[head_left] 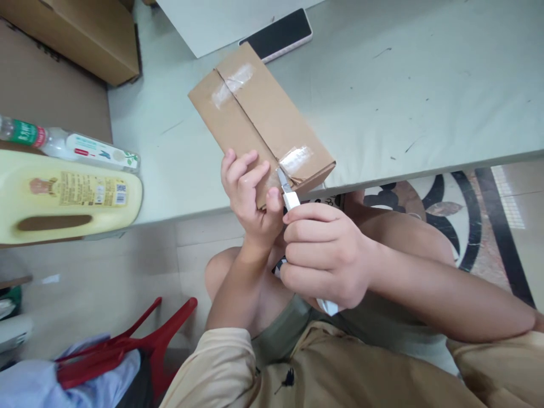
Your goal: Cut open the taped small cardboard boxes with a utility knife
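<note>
A brown cardboard box is tilted at the table's edge, with a seam along its top and clear tape across the seam near each end. My left hand grips the box at its near side, fingers curled over the top face. My right hand is closed round a white box cutter. The cutter's blade points up and touches or nearly touches the seam beside the nearer tape. The rest of its handle is mostly hidden in my fist, its tail showing below.
On the table, a phone-like dark slab lies beside a white sheet. At left are a yellow jug, a clear plastic bottle and a larger carton. A red chair with clothes stands below left.
</note>
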Action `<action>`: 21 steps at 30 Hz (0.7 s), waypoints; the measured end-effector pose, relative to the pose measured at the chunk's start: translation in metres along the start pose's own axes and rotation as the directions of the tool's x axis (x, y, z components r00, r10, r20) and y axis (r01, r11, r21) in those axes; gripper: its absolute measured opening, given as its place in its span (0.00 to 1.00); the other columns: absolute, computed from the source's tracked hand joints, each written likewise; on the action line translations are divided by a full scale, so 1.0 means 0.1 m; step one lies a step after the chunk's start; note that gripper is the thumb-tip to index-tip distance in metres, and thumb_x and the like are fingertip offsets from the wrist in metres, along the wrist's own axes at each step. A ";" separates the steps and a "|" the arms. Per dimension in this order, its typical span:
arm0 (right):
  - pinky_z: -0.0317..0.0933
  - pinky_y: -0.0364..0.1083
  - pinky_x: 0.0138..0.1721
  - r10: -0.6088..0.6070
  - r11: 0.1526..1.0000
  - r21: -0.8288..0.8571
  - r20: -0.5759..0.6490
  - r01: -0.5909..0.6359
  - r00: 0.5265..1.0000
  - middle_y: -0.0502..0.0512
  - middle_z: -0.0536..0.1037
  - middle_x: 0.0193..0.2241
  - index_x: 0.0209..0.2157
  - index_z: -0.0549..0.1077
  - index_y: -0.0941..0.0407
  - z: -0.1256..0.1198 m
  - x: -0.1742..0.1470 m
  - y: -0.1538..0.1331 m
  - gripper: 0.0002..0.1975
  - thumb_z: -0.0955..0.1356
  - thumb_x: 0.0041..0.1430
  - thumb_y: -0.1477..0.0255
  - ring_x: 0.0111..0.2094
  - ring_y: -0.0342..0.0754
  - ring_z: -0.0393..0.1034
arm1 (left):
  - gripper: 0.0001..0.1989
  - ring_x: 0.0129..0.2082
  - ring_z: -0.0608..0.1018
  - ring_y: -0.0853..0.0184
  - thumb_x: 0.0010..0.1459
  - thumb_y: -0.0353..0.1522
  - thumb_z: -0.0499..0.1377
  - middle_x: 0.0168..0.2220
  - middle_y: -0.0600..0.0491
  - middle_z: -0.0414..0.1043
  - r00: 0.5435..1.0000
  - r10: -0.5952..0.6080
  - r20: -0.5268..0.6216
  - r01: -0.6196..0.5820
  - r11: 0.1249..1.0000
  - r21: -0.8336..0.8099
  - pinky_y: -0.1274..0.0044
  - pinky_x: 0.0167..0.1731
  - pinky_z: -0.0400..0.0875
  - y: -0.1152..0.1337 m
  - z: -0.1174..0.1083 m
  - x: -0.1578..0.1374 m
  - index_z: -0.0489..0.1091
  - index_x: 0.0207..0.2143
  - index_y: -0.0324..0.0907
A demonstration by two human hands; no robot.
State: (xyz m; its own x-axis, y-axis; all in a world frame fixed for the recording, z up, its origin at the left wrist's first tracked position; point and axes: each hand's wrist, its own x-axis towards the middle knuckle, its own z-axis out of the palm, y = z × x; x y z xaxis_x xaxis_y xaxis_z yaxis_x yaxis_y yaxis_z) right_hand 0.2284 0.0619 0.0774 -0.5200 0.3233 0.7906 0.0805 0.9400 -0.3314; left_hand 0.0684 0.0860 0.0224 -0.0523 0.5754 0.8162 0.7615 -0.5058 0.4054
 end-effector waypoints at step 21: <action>0.68 0.48 0.53 0.110 0.986 0.130 -0.025 -0.106 0.994 0.48 0.70 0.22 0.23 0.71 0.54 -0.21 -0.03 -0.16 0.19 0.59 0.68 0.75 0.36 0.43 0.70 | 0.17 0.60 0.71 0.56 0.67 0.45 0.49 0.50 0.50 0.71 1.000 -0.027 0.000 0.027 0.999 -0.040 0.53 0.68 0.57 -0.06 0.01 -0.02 0.70 0.49 0.50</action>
State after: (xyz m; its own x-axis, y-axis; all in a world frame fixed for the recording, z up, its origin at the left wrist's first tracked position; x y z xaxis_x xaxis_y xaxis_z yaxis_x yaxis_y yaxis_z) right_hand 0.2471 0.0479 0.0910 -0.4869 0.4270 0.7620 0.0236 0.8785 -0.4772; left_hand 0.0650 0.0880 0.0177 -0.0728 0.5892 0.8047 0.7334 -0.5151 0.4435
